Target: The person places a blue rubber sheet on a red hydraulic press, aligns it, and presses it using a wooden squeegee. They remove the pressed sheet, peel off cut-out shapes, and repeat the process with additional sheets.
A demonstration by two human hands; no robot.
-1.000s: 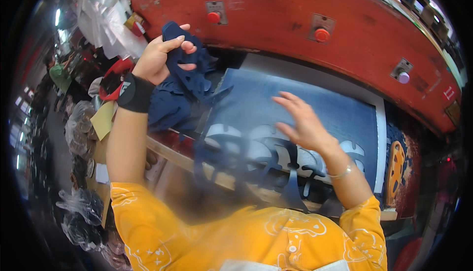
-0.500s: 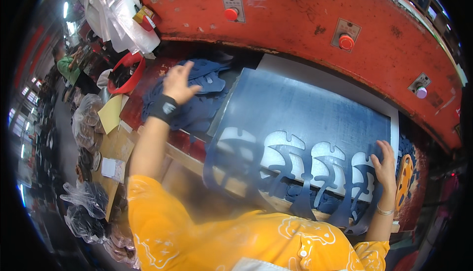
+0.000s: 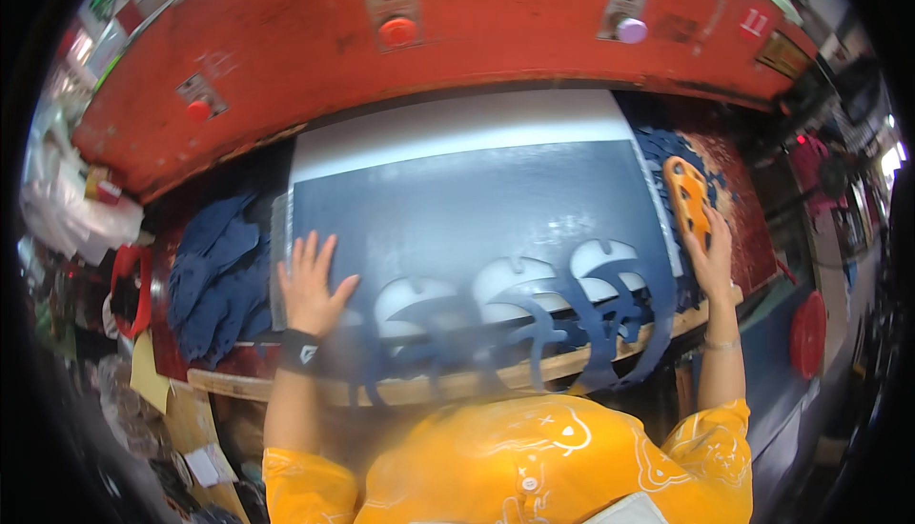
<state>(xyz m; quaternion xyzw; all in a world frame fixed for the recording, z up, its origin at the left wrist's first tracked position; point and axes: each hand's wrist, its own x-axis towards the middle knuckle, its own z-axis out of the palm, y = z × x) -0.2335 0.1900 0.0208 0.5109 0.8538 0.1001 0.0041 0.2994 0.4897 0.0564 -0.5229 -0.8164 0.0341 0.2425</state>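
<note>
A dark blue sheet (image 3: 457, 195) lies on a white board (image 3: 457, 119), with rounded cut-outs along its near side. Thin strips left between the holes (image 3: 658, 343) droop over the front edge. Fingers spread, my left hand (image 3: 313, 286) rests flat at the sheet's left edge and holds nothing. On the right, my right hand (image 3: 710, 257) grips the near end of an orange cutting die (image 3: 688, 195), thumb on one side and fingers on the other. The die is long, with holes through it, and sits beside the sheet over blue scraps.
Blue offcuts (image 3: 219, 276) are heaped left of the board, and more scraps (image 3: 658, 148) lie to its right. A red machine beam (image 3: 496, 33) with push buttons spans the far side. Along the front runs a wooden edge (image 3: 238, 384). A red basket (image 3: 143, 286) stands far left.
My view has swung to the right. My left hand has come from the blue offcuts onto the sheet's left edge. My right hand has left the sheet's right edge and taken hold of the die.
</note>
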